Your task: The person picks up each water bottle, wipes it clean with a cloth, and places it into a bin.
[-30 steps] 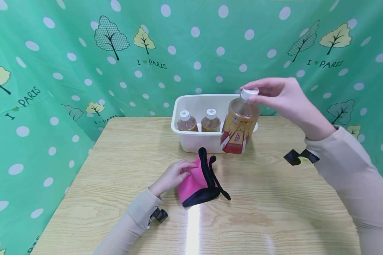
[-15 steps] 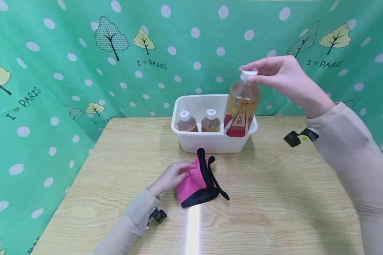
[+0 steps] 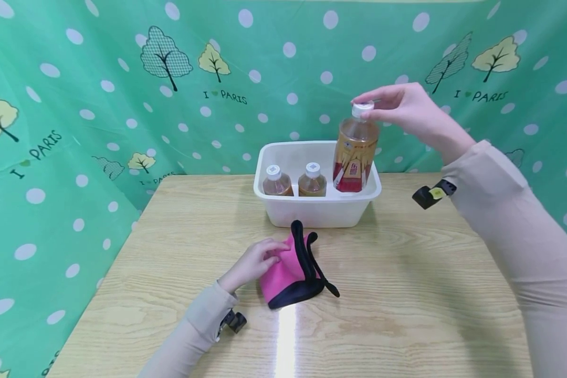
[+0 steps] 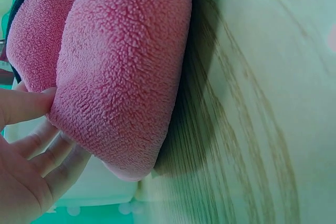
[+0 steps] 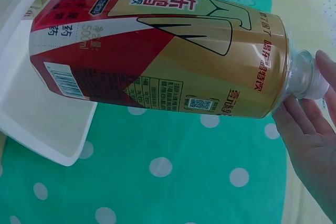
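Observation:
In the head view my right hand (image 3: 406, 113) pinches the white cap of a drink bottle (image 3: 356, 152) with a gold and red label. The bottle hangs upright over the right part of a white plastic bin (image 3: 314, 210), its base about level with the rim. In the right wrist view the bottle's label (image 5: 157, 51) fills much of the picture. My left hand (image 3: 255, 265) pinches the side of a pink fleecy cloth pouch (image 3: 283, 275) with black trim, which lies on the table. The left wrist view shows the thumb pressed into the pink fleece (image 4: 121, 72).
Two more capped bottles, a left one (image 3: 277, 184) and a middle one (image 3: 312, 182), stand inside the bin. The wooden table (image 3: 406, 294) meets a green dotted cloth backdrop (image 3: 331, 68) behind the bin. A bright light streak crosses the table's front.
My right hand has raised the bottle from in front of the bin and carried it back and slightly left, over the bin's right part. The left hand and pouch have barely moved.

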